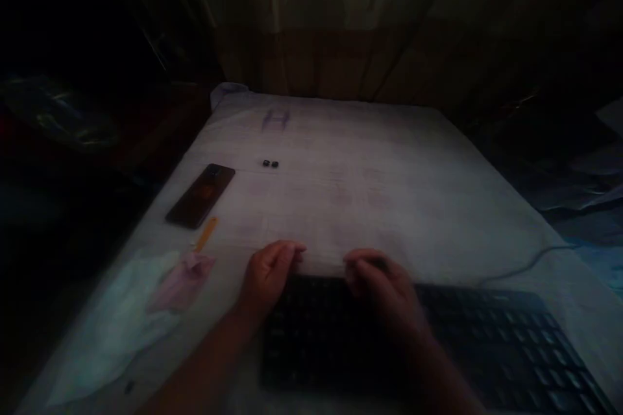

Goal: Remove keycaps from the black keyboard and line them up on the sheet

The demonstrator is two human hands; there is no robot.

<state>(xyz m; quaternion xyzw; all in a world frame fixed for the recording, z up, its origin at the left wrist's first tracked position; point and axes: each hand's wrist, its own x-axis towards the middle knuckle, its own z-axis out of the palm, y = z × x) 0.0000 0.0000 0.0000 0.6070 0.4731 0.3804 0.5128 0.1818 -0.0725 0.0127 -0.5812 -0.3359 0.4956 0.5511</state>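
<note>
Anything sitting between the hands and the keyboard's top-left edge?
Nothing visible. The left hand rests at the far-left corner of the keyboard, and the right hand lies on its far edge. The phone and two small black pieces lie farther off on the cloth.

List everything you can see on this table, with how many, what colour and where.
keyboard: one, black, near edge, under both hands
cable: one, grey, right side, beyond the keyboard
phone: one, dark, left side, lying flat
orange stick: one, orange, just nearer than the phone
cloth: one, white and pink, near-left corner
small dark pieces: two, black, right of the phone
table cover: one, whitish
left hand: one, at the keyboard's far-left corner
right hand: one, on the keyboard's far edge
</note>
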